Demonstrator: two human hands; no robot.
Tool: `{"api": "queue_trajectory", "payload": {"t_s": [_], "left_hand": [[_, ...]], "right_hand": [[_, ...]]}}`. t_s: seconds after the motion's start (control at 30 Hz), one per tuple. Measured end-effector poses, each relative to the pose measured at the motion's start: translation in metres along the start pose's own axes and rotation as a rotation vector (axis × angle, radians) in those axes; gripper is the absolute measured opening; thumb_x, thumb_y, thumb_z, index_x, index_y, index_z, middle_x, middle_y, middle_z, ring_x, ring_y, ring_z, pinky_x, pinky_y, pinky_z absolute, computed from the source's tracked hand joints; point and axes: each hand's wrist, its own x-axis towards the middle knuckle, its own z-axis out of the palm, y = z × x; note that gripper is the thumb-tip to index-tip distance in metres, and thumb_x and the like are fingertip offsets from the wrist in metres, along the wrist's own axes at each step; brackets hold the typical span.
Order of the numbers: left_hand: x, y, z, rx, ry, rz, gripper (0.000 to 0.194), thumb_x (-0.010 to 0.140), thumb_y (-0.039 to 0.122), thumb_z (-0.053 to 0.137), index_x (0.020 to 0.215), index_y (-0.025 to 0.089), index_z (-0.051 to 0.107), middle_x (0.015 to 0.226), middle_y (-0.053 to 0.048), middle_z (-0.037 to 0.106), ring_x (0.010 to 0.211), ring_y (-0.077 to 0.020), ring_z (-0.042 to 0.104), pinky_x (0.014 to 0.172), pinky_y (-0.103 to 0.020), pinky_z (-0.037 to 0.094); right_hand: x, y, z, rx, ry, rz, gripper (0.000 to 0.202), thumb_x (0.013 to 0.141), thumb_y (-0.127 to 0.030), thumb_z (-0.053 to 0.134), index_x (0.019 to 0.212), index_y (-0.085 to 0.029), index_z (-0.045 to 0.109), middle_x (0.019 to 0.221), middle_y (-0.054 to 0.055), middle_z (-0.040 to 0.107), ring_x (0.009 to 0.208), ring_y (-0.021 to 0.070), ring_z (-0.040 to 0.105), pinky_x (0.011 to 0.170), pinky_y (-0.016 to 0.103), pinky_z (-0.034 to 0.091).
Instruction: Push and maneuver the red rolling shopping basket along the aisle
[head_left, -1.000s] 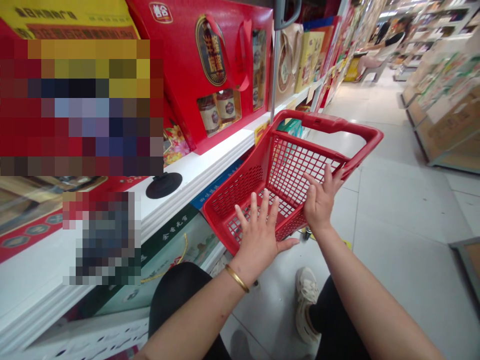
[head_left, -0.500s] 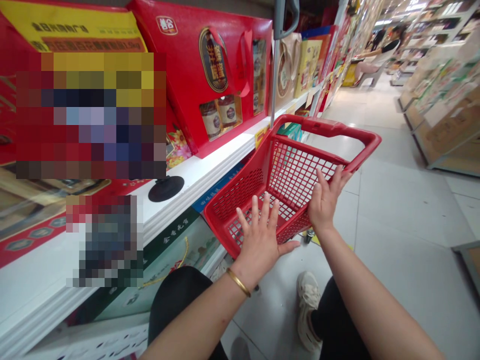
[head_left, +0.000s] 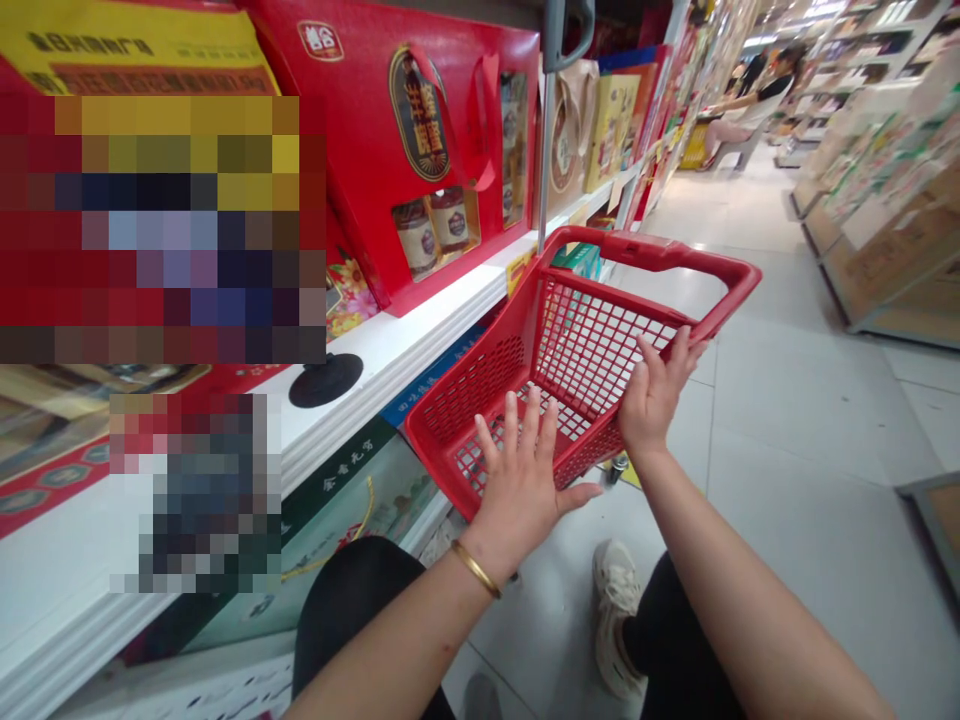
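Observation:
A red plastic shopping basket (head_left: 525, 345) on wheels stands on the floor beside the shelf, its looped handle at the far end. Over its near end, my left hand (head_left: 521, 465) is spread palm down with the fingers apart; whether it touches the rim I cannot tell. A gold bangle (head_left: 476, 568) circles that wrist. My right hand (head_left: 656, 395) is at the basket's right side, fingers stretched out and slightly apart near the rim. Neither hand grips anything. The basket's mesh floor shows between the hands.
On the white shelf (head_left: 442, 295) at left stand a red gift box with jars (head_left: 360, 150) and a round black base (head_left: 326, 380). Below is a green box (head_left: 352, 500). Display stands (head_left: 885, 250) line the aisle's right. A person (head_left: 750, 110) sits farther down.
The view has shifted slightly, with the shelf goods a little farther left. Both hands and the basket keep nearly the same places.

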Motion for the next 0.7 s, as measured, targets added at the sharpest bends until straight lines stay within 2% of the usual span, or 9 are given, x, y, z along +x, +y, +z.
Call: {"api": "queue_trajectory", "payload": {"t_s": [0.13,0.2,0.27,0.4,0.47,0.53,0.7], "left_hand": [[-0.002,-0.002,0.000,-0.011,-0.007,0.003,0.105,0.093,0.083,0.031,0.167,0.011,0.011,0.174,-0.017,0.003,0.161,-0.0413,-0.003,0.120,-0.077,0.011],[-0.001,-0.002,0.000,-0.014,-0.017,0.007,0.106,0.092,0.084,0.030,0.167,0.011,0.010,0.174,-0.017,0.002,0.161,-0.0416,-0.003,0.120,-0.077,0.009],[-0.001,-0.002,0.000,-0.015,-0.016,0.005,0.107,0.091,0.085,0.028,0.167,0.012,0.009,0.174,-0.017,0.001,0.161,-0.0413,-0.004,0.121,-0.076,0.008],[0.000,-0.001,-0.001,-0.019,-0.015,-0.005,0.109,0.090,0.086,0.025,0.167,0.011,0.008,0.174,-0.017,0.000,0.161,-0.0417,-0.003,0.121,-0.076,0.009],[0.000,-0.001,-0.002,-0.024,-0.020,-0.004,0.108,0.090,0.086,0.024,0.167,0.011,0.008,0.174,-0.017,0.000,0.160,-0.0421,-0.003,0.120,-0.077,0.010],[-0.002,-0.001,-0.002,-0.025,-0.017,-0.001,0.106,0.091,0.085,0.025,0.167,0.011,0.009,0.174,-0.017,0.001,0.160,-0.0419,-0.003,0.120,-0.077,0.010],[-0.003,-0.002,0.000,-0.017,0.015,0.005,0.105,0.092,0.084,0.029,0.167,0.011,0.013,0.174,-0.017,0.004,0.161,-0.0400,-0.005,0.123,-0.073,0.007]], "right_hand": [[-0.051,-0.047,-0.003,0.050,-0.160,-0.065,0.046,0.103,-0.028,0.041,0.147,-0.034,0.054,0.174,0.001,0.018,0.162,0.0344,-0.001,0.123,0.076,0.006],[-0.071,-0.064,-0.004,0.069,-0.211,-0.106,0.049,0.103,-0.028,0.039,0.151,-0.036,0.049,0.175,-0.001,0.014,0.162,0.0333,0.000,0.125,0.074,0.006],[-0.070,-0.061,-0.003,0.077,-0.207,-0.106,0.051,0.104,-0.027,0.037,0.154,-0.037,0.045,0.175,-0.002,0.010,0.162,0.0325,0.001,0.125,0.073,0.006],[-0.024,-0.015,0.003,0.075,-0.043,-0.006,0.052,0.105,-0.029,0.036,0.156,-0.033,0.042,0.175,0.000,0.008,0.162,0.0329,-0.002,0.125,0.074,0.006],[-0.008,0.000,0.005,0.079,0.039,0.039,0.054,0.105,-0.031,0.035,0.158,-0.032,0.037,0.175,0.002,0.008,0.162,0.0323,-0.004,0.125,0.074,0.005],[-0.012,-0.006,0.006,0.089,0.043,0.064,0.056,0.105,-0.030,0.034,0.160,-0.032,0.033,0.175,0.002,0.009,0.162,0.0315,-0.003,0.125,0.074,0.006],[-0.068,-0.063,0.000,0.090,-0.167,-0.021,0.061,0.101,-0.029,0.042,0.160,-0.037,0.032,0.175,0.002,0.011,0.162,0.0343,0.002,0.123,0.076,0.009]]}}
